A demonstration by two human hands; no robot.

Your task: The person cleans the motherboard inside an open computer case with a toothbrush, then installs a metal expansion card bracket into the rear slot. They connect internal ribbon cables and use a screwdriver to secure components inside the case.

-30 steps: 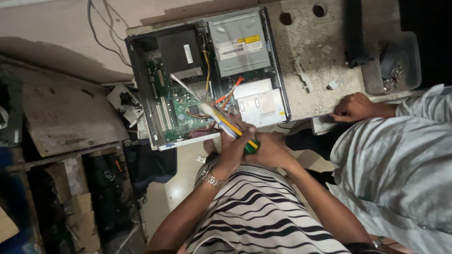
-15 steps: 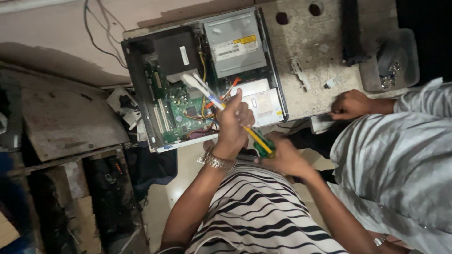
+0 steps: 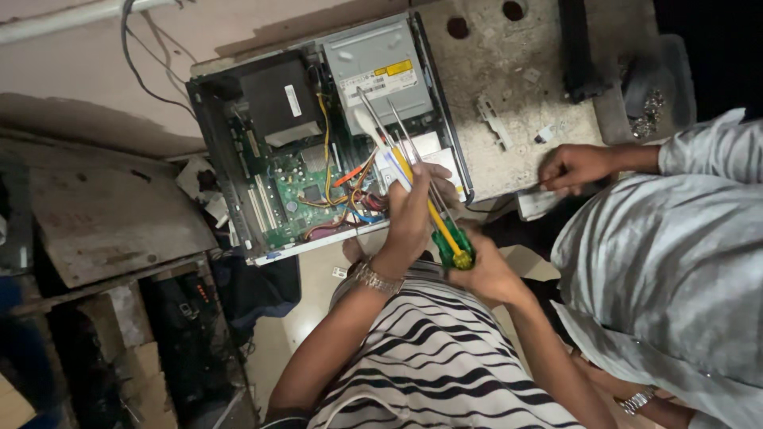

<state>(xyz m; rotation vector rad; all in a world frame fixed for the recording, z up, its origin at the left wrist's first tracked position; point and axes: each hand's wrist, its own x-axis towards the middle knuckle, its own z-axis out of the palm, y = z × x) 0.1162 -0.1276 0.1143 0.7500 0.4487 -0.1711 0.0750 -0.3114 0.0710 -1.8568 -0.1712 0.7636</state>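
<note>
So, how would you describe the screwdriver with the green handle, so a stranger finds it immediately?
Start at the open computer case on the grey workbench. At its near edge, two hands hold several screwdrivers. Only this screwdriver has a green-and-yellow handle, gripped in the right hand.

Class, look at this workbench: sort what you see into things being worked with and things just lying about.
In use: screwdrivers held by left hand and right hand; open computer case.

Lying about: metal bracket; tray of small parts; loose cables.

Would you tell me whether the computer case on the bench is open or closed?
Open. The computer case has no side cover: the green circuit board, coloured cables and silver drive lie exposed.
</note>
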